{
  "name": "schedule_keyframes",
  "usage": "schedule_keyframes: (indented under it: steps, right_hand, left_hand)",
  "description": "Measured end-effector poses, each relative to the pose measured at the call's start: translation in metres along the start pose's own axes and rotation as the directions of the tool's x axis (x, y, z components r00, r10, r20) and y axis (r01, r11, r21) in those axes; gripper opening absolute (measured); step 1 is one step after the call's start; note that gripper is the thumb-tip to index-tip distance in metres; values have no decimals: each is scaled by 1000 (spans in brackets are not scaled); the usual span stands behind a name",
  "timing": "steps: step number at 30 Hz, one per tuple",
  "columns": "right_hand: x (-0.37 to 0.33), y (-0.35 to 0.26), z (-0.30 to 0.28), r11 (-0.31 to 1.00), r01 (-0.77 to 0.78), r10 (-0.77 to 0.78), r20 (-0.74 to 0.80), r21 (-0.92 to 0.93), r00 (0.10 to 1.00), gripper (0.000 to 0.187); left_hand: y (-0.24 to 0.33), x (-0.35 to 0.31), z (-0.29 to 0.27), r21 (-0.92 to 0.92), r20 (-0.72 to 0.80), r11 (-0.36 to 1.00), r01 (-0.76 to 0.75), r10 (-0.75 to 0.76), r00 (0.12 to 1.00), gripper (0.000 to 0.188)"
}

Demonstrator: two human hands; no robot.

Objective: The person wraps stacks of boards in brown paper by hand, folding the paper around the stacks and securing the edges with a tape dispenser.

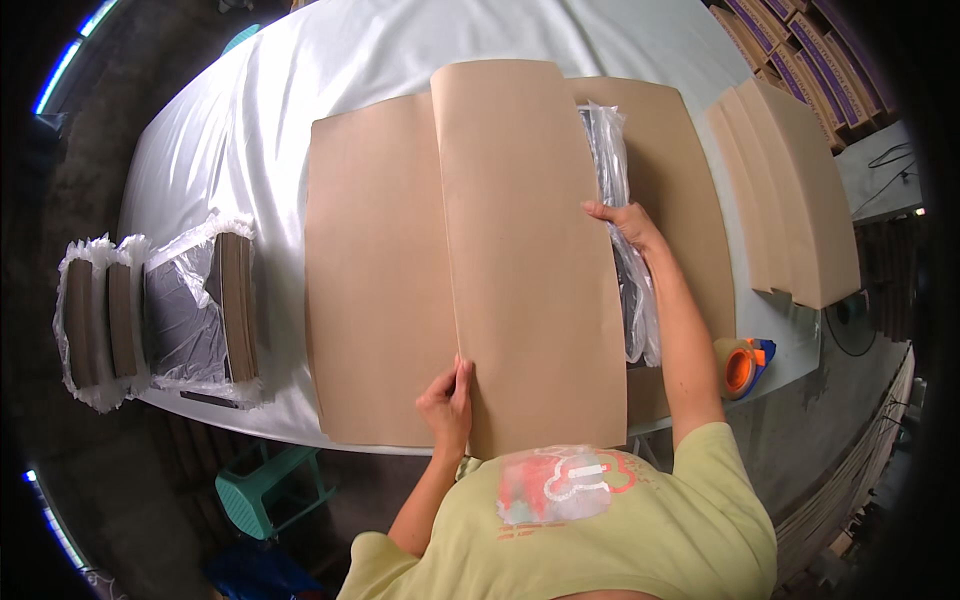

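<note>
A large sheet of brown kraft paper (375, 270) lies on the white-covered table, and a long flap (530, 250) of brown paper is folded across its middle. At the flap's free edge, near the front of the table, my left hand (447, 400) is closed in a pinch on the paper. My right hand (630, 225) grips the flap's right edge, thumb on top, its other fingers partly hidden. Beneath the flap, a bundle in clear plastic wrap (635, 310) sticks out on the right; the rest of it is covered.
Plastic-wrapped stacks (190, 315) stand at the table's left edge. On the right are folded brown cardboard pieces (785, 190) and an orange-and-blue tape dispenser (741, 367). Printed cartons (810, 60) are piled at the back right. A green stool (265, 495) stands below the front edge.
</note>
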State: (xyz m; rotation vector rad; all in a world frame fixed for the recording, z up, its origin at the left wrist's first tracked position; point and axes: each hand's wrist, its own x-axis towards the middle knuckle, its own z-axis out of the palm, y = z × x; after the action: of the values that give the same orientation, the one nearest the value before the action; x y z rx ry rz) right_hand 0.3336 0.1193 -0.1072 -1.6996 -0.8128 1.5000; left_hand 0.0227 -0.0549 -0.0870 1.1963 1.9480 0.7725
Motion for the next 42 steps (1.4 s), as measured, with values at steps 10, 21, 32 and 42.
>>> schedule_keyframes:
  steps: [10,21,32,42]
  right_hand:
    - [9,14,3,989,121,-117,48,-82,992,48]
    - [2,42,2,830,110,-345,-347,-547,872,113]
    - [-243,131,-110,848,121,-529,-822,-515,211,58]
    - [-221,200,-200,939,-198,-249,-954,-280,170,46]
  left_hand:
    - [63,63,55,515,209,587,-624,620,756,66]
    - [58,60,82,494,327,525,-692,626,708,61]
    - [52,56,83,556,313,495,-668,620,720,62]
    - [56,57,83,535,317,480,-695,649,692,61]
